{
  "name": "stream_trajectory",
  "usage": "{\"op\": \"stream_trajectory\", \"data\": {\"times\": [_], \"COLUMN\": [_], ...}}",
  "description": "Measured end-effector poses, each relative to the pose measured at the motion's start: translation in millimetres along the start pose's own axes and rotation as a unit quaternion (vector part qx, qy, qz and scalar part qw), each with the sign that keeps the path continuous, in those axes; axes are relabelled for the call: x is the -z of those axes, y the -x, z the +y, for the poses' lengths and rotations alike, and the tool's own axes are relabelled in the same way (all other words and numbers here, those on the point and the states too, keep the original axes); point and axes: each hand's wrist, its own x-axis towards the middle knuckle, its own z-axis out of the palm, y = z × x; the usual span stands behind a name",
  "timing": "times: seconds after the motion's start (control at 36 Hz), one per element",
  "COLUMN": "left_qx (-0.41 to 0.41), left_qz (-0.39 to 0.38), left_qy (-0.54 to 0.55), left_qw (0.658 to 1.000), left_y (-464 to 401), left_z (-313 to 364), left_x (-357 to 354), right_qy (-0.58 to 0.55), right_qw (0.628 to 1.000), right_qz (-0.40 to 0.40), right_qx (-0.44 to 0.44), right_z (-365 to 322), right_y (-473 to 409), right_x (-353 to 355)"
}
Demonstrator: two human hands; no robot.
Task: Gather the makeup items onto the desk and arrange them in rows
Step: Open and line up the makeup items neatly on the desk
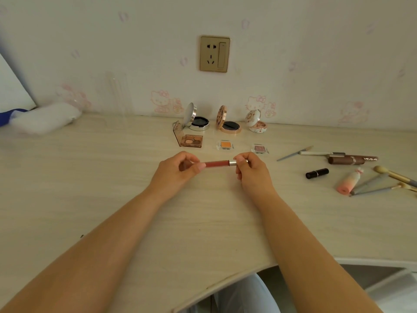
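Observation:
I hold a dark red lip gloss tube (216, 164) level just above the pale wooden desk (112, 188). My left hand (178, 169) pinches its red end and my right hand (250, 169) grips its silver cap. Behind it, three open compacts stand in a row near the wall: silver (195, 119), gold (228, 124) and white (257, 124). In front of them lie an open eyeshadow palette (190, 138), an orange pan (225, 145) and a pink pan (260, 148).
At the right lie loose items: a brown tube (347, 159), a black lipstick (317, 173), a pink sponge stick (348, 184), several brushes (383, 184) and a thin stick (293, 154). A white wad (45, 119) sits at the back left. The desk edge curves in below my arms.

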Motion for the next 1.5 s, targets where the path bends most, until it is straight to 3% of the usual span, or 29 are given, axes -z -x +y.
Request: {"op": "stream_trajectory", "data": {"times": [0.94,1.14,1.28,1.5], "left_qx": [-0.030,-0.016,-0.019,-0.012], "left_qz": [0.019,0.038,0.010,0.048], "left_qy": [-0.021,0.031,-0.023,0.008], "left_qw": [0.999,0.999,1.000,0.999], "left_y": [0.4,0.3,0.5,2.8], "left_z": [-5.1,-1.8,-3.2,3.1], "left_x": [0.8,1.1,0.7,0.7], "right_qy": [0.005,-0.001,-0.005,-0.006], "right_qw": [1.000,1.000,1.000,1.000], "right_qz": [0.000,-0.001,0.000,0.002], "right_qx": [-0.001,-0.002,0.000,-0.003], "right_z": [-1.1,-1.6,-1.6,-1.7], "right_y": [0.4,0.5,0.7,0.0], "right_x": [0.5,0.8,0.4,0.4]}}
